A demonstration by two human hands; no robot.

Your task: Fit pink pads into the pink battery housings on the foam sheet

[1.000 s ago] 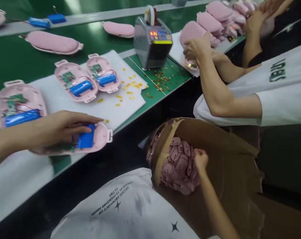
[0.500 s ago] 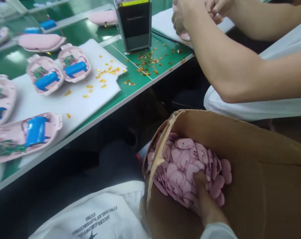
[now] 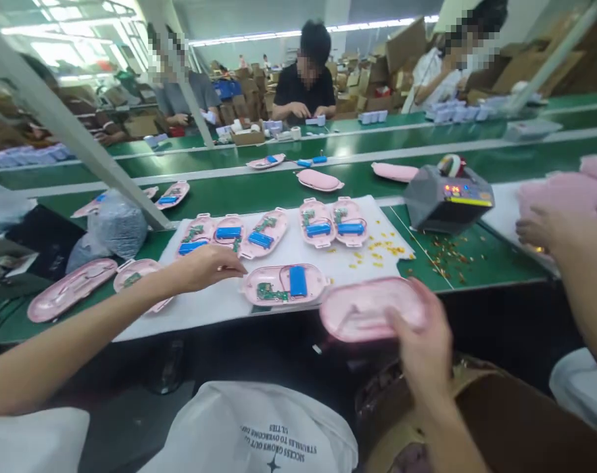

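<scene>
My right hand (image 3: 424, 335) grips an oval pink shell (image 3: 372, 309), thumb on its inner side, just past the table's front edge. My left hand (image 3: 214, 268) is at the left end of an open pink casing (image 3: 285, 286) with a green circuit board and a blue battery (image 3: 297, 281). Its fingers are bent together, and whether they pinch the casing's end is too small to tell. Behind the hands, several more open casings with blue batteries lie on the white foam sheet (image 3: 190, 315).
A grey tape dispenser (image 3: 449, 200) stands at the right, amber scraps (image 3: 446, 256) in front of it. A cardboard box (image 3: 505, 407) is below the table at the right. A neighbour's hand (image 3: 549, 230) rests near pink pieces. A plastic bag (image 3: 118, 223) sits at the left.
The view has swung up and left to the table. My right hand has left the box of pink pieces and now holds a pink shell. My left hand has come into view.
</scene>
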